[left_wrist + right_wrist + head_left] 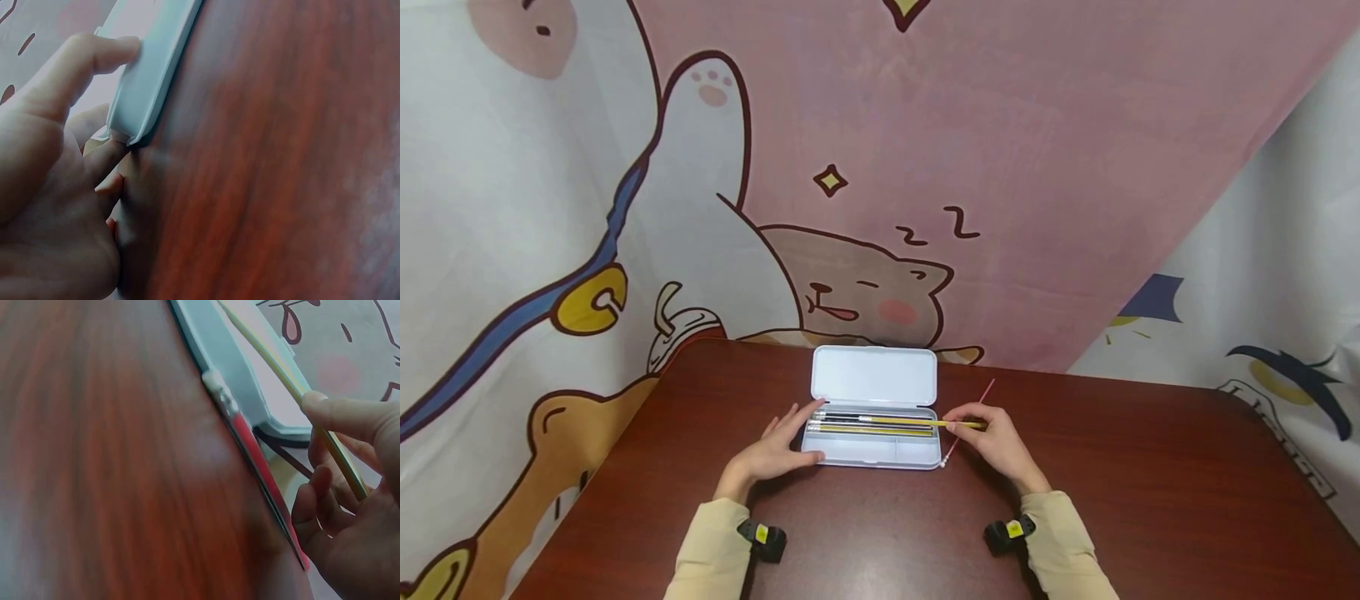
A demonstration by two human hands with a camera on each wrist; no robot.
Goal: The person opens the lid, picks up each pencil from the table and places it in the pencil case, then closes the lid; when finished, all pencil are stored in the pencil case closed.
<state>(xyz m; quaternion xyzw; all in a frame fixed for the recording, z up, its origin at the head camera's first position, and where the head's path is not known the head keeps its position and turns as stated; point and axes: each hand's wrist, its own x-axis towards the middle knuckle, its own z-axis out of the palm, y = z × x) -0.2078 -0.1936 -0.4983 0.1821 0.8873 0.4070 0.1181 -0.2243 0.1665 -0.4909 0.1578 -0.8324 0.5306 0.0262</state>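
Observation:
A white pencil case (853,450) lies on the table with its lid (875,375) raised at the back. Several black and yellow pencils (842,428) lie lengthwise in its rear compartment. My left hand (772,448) holds the case's left end, thumb at the front corner and index finger towards the back. Between thumb and fingers, my right hand (992,437) pinches a yellow pencil (284,375), which reaches left over the case. Under that hand, beside the case's right end, lies a red pencil (253,444) with its whitish end towards me.
The brown wooden table (880,533) extends to both sides of the case. A cartoon-printed cloth (1037,208) hangs behind the table's back edge, close behind the lid. Small dark wrist cameras (767,542) are strapped at both sleeves.

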